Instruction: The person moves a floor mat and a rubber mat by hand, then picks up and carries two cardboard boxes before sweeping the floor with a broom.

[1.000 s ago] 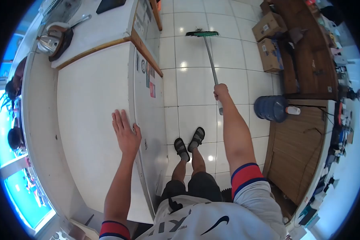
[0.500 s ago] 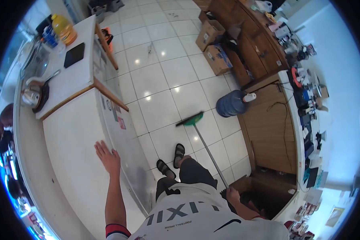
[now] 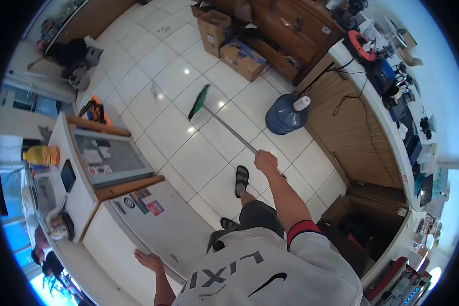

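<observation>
My right hand (image 3: 266, 161) is wrapped round the grey stick of a broom (image 3: 228, 129), held out in front of my body. At the far end of the stick, the broom's green head with dark bristles (image 3: 199, 102) is on the white tiled floor (image 3: 209, 166). My left hand (image 3: 149, 260) is low at my left side, fingers stretched out, over the edge of a white cabinet-like unit (image 3: 104, 242). Stickers mark the front of that unit. Nothing shows in the left hand.
A blue water jug (image 3: 286, 116) stands on the floor by the wooden cabinet (image 3: 354, 132) on the right. Cardboard boxes (image 3: 243, 57) sit farther ahead. On the left counter are a bottle of yellow liquid (image 3: 41, 155) and a dark tablet-like slab (image 3: 68, 176). A person (image 3: 69, 53) is at the far left.
My right hand has swung forward and left with the broom, whose head has moved farther off across the tiles. My left hand has slid to the unit's edge, and the view has turned.
</observation>
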`<state>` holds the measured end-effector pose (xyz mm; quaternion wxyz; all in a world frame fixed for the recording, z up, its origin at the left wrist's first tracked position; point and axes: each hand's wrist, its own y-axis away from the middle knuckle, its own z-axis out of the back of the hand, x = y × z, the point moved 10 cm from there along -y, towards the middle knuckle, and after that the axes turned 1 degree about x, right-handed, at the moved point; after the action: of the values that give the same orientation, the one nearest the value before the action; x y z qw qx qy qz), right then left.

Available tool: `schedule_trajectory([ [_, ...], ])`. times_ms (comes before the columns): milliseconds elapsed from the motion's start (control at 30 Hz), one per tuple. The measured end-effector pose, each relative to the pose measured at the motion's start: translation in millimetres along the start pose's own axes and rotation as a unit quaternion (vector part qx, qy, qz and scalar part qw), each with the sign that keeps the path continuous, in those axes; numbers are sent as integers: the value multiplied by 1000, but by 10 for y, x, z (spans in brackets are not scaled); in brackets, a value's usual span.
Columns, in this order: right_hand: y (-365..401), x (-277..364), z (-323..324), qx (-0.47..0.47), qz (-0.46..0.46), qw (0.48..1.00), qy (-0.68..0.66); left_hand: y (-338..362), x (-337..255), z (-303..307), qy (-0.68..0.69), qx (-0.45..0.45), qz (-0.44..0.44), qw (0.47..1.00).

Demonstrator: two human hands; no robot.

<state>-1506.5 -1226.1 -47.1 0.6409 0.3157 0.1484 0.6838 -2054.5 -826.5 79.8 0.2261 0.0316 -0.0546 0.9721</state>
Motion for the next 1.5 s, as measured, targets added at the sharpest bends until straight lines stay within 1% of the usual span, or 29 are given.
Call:
schedule_trajectory([
  [33,-5,-63,257,-6,-6,1000,-1,-26,-12,27,-56,43,63,996],
  [67,-16,-79,622,-64,25,997,25,-14,-70,52,-107,87,130,982],
  [100,-1,-72,986,-122,59,989,51,-17,-296,138,-97,87,132,983],
  [167,77,-279,1571,-148,70,980,110,-100,-828,309,-47,55,59,996],
  [200,204,-349,1916,-165,54,976,133,-88,-893,77,-89,5,20,996],
  [267,438,-427,2605,-207,15,960,190,-10,-1097,-505,-40,189,48,980],
  [333,437,-574,2963,-230,-12,947,224,136,-1350,-1121,29,319,-8,947],
  [367,393,-601,3142,-263,-9,924,277,114,-1379,-1314,31,320,-11,947],
  [400,338,-582,3294,-294,-6,898,328,196,-1496,-1635,74,418,-49,904],
  [433,201,-595,3395,-294,-11,898,329,284,-1641,-1833,115,511,-86,848],
  [467,-30,-647,3419,-256,-25,910,324,173,-1731,-1782,113,514,-89,846],
  [500,-269,-682,3403,-217,-39,922,319,50,-1967,-1506,165,551,-38,817],
  [567,-864,-608,3340,-180,-62,921,341,-189,-2248,-1383,215,586,15,781],
  [633,-1399,-400,3039,-157,-70,907,385,-696,-2392,-1442,263,541,-26,798],
  [667,-1635,-253,2865,-166,-61,894,411,-768,-2164,-2012,299,597,23,744],
  [733,-2139,-179,2459,-151,-73,928,332,-1428,-2495,-1914,327,576,-17,749],
  [800,-2067,187,2456,-109,-64,938,323,-1996,-2789,-1894,356,565,-46,743],
  [833,-1981,323,2452,-62,-47,946,316,-2337,-2720,-2116,371,541,-13,755],
  [867,-1923,257,2598,-60,-57,945,317,-2663,-2741,-2254,383,514,12,768],
  [900,-1821,131,2825,-109,-48,944,307,-2887,-2906,-2226,381,517,18,766],
  [933,-1684,74,2984,-152,-38,942,296,-3122,-3138,-2016,376,522,26,765],
  [967,-1548,84,3056,-139,-45,944,297,-3263,-3220,-1911,365,533,29,763],
  [1033,-1313,336,3466,-204,-15,925,319,-3605,-3498,-1723,368,495,-32,786],
  [1067,-1325,438,3576,-201,-16,926,319,-3700,-3577,-1719,366,498,-31,786],
  [1133,-1447,465,3597,-142,-82,930,330,-3779,-3628,-1710,335,523,-39,783],
  [1267,-2120,327,2955,-167,-79,909,375,-3760,-3762,-1589,318,521,-56,790],
  [1333,-2346,192,2653,-128,-93,943,294,-3691,-3696,-1521,335,524,18,783],
  [1467,-2078,53,3069,-124,-45,954,267,-3422,-3544,-1693,339,550,5,764],
  [1500,-2031,28,3218,-133,-22,953,273,-3301,-3480,-1742,327,561,37,759],
])
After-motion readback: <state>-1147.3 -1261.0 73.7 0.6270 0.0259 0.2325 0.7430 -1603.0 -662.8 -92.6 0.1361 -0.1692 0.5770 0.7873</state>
